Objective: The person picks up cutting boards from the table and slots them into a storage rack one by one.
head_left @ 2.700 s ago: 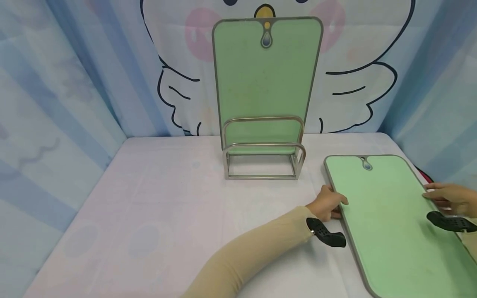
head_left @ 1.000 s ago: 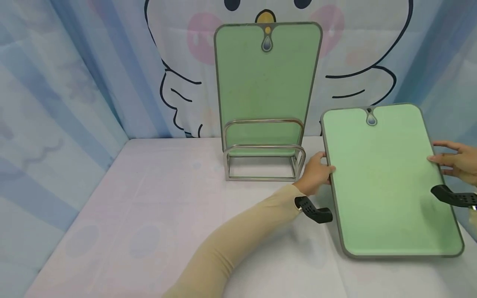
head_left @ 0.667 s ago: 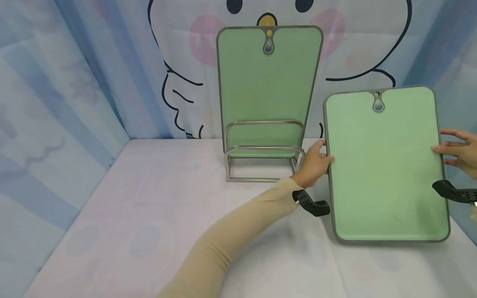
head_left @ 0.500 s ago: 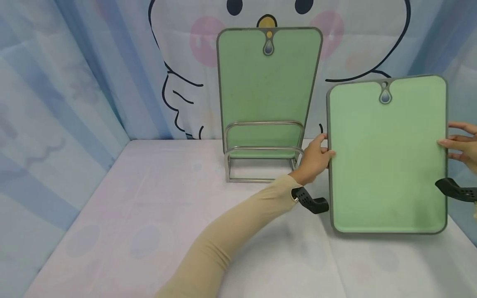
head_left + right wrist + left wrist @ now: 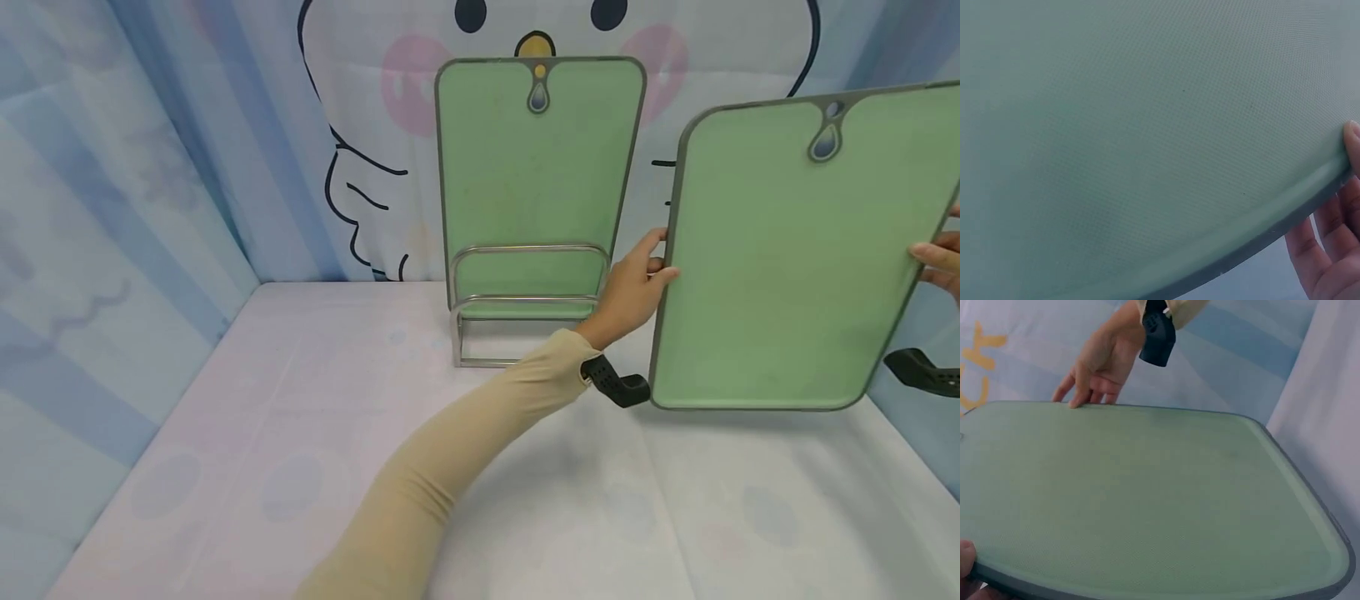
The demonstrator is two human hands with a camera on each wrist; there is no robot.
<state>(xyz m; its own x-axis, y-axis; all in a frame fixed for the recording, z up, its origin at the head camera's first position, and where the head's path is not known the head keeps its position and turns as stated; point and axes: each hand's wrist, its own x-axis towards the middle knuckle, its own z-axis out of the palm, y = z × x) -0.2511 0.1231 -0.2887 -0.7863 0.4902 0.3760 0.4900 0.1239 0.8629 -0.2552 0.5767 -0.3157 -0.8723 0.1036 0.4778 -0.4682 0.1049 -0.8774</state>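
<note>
The left hand grips the left edge of a green cutting board, thumb on the front face and fingers curled behind. The right hand pinches the opposite edge, thumb in front and fingers behind, as the right wrist view shows. With one hand on each long side, the wide, flat board stays steady and upright in the air, clear of the tabletop, its teardrop hanging hole at the top and its face tilted slightly.

Just left of the held board stands a metal rack of bent steel loops. A second green cutting board already stands upright in the rack's rear slot and leans toward the backdrop, so the loops keep it from falling. The front slot of the rack holds nothing. Behind the rack hangs a cartoon chick curtain with blue striped cloth on either side. A pale patterned cloth covers the tabletop.
</note>
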